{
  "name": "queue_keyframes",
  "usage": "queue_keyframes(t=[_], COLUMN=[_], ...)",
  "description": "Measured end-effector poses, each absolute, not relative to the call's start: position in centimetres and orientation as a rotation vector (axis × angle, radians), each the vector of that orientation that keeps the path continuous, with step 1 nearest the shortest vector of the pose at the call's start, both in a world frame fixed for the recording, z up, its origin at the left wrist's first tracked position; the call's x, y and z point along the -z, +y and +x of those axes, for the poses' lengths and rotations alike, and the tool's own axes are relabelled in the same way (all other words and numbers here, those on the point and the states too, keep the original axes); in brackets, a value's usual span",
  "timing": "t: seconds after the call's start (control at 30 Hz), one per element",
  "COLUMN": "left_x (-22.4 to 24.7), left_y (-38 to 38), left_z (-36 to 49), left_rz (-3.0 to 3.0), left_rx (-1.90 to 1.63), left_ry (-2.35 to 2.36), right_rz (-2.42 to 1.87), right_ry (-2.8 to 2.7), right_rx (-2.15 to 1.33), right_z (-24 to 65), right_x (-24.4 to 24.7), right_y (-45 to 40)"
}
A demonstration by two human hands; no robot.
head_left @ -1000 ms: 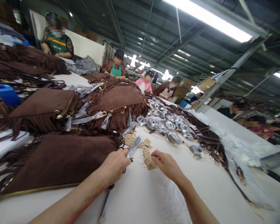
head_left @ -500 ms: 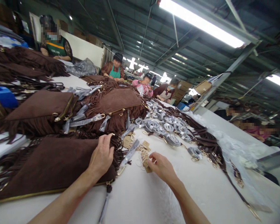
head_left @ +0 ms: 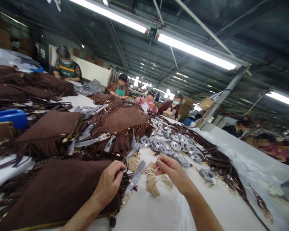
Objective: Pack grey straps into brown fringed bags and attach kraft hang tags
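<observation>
A dark brown suede fringed bag [head_left: 62, 186] lies flat on the table, its gold zip along the near edge. My left hand [head_left: 109, 181] is over its right end, fingers closed in a pinch beside dark cords and a gold clip; what they hold is hidden. To the right, my right hand [head_left: 172, 170] pinches the white strings of a small group of brown card hang tags [head_left: 153, 186], which sit just under the fingertips. Between the hands lies a grey-wrapped strap piece [head_left: 136, 175] with a gold clasp.
Behind are more fringed bags [head_left: 125, 118], with coiled grey-wrapped straps [head_left: 159, 144] to the right. Long brown straps [head_left: 214, 154] and clear plastic [head_left: 250, 170] line the right side. A blue holder [head_left: 19, 117] and a phone [head_left: 1, 132] stand left. Several people work beyond.
The view has tilted upward, so things appear lower. My right hand has closed on the tag strings and the tags have shifted. My left fingers have curled in at the bag's end.
</observation>
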State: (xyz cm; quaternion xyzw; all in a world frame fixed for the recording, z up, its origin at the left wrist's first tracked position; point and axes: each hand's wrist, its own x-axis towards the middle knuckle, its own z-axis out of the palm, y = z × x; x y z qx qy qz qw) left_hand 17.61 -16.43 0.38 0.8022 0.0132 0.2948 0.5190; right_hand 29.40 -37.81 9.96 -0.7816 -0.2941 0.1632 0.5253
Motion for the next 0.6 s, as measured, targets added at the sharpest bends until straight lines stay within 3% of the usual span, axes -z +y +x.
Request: queue_keyframes(t=[0.37,0.6], left_x=[-0.6,1.2], left_y=[-16.7,-16.3], left_z=[17.7,18.0], left_rz=[1.424,1.42], left_rx=[-0.431,-0.303], left_ry=[0.083,-0.018], right_rz=[-1.514,-1.669], right_ry=[-0.765,-0.959], right_rx=[-0.633,-0.672], right_z=[27.9,27.2], right_x=[-11.2,-8.3], right_y=[-32.5,-28.9])
